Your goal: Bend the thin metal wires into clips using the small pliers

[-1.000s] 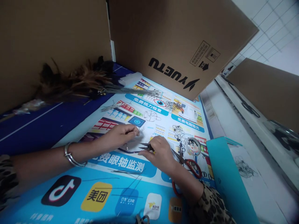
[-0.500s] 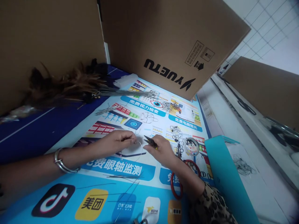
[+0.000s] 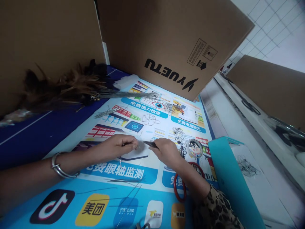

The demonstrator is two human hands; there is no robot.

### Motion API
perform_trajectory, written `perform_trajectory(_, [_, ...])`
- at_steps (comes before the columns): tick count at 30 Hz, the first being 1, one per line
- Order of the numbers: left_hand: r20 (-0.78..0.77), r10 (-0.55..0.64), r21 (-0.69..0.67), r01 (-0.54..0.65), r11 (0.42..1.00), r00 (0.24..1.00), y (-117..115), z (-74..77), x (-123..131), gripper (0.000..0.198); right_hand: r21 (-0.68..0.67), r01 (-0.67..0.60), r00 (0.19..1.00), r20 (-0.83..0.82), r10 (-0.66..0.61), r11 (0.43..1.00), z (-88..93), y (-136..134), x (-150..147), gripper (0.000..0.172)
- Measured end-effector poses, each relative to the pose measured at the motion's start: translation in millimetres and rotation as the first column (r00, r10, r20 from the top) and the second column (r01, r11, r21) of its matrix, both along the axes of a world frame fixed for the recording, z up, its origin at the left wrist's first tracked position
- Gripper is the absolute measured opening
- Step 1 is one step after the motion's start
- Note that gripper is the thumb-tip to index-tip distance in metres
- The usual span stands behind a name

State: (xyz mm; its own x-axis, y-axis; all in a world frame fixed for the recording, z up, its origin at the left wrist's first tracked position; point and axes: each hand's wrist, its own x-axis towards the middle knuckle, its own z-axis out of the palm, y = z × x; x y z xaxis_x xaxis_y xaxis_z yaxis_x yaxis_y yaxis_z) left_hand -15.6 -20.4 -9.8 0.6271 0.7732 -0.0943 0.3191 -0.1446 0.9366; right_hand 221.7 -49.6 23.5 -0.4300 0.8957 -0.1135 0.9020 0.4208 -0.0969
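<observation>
1. The left hand (image 3: 124, 145) is closed in a pinch, grasping a thin wire (image 3: 143, 156) at its fingertips; the wire is so fine that its full line cannot be followed; a silver bracelet (image 3: 57, 168) circles that wrist.
2. The right hand (image 3: 166, 152) is wrapped around a pair of pliers (image 3: 150, 144); the tips point toward the left fingertips, near them; whether they grip the wire cannot be told.
3. The wire is between the two hands, over the printed sheet (image 3: 152, 187) that covers the table.
4. Under the right forearm lie red-handled scissors (image 3: 175, 187), partly hidden; just beyond are small black rings (image 3: 177, 132) and a round clear-rimmed thing (image 3: 201, 149); a teal box (image 3: 234, 178) stands to the right.
5. Loose wires (image 3: 124, 180) lie on the near part of the sheet; a wire bundle (image 3: 128, 94) lies farther off, beside dark brown feathers (image 3: 69, 82); a large cardboard box (image 3: 171, 41) stands behind.
</observation>
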Motion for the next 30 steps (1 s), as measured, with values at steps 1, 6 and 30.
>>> perform_trajectory(1, [0.008, 0.006, -0.010, -0.006, 1.000, 1.000, 0, -0.4, 0, 0.024, -0.004, 0.016, 1.000, 0.015, -0.016, 1.000, 1.4, -1, -1, 0.030])
perform_trajectory(6, [0.046, 0.084, -0.096, -0.079, 0.992, 0.995, -2, 0.0, -1, 0.034, -0.026, 0.088, 0.993, 0.082, -0.086, 0.996, 7.6, -3, -3, 0.030])
perform_trajectory(30, [0.105, 0.110, -0.195, -0.088, 0.977, 0.988, 5, 1.7, 2, 0.020, -0.109, 0.112, 0.990, 0.096, -0.102, 0.988, 24.4, -9, -7, 0.028])
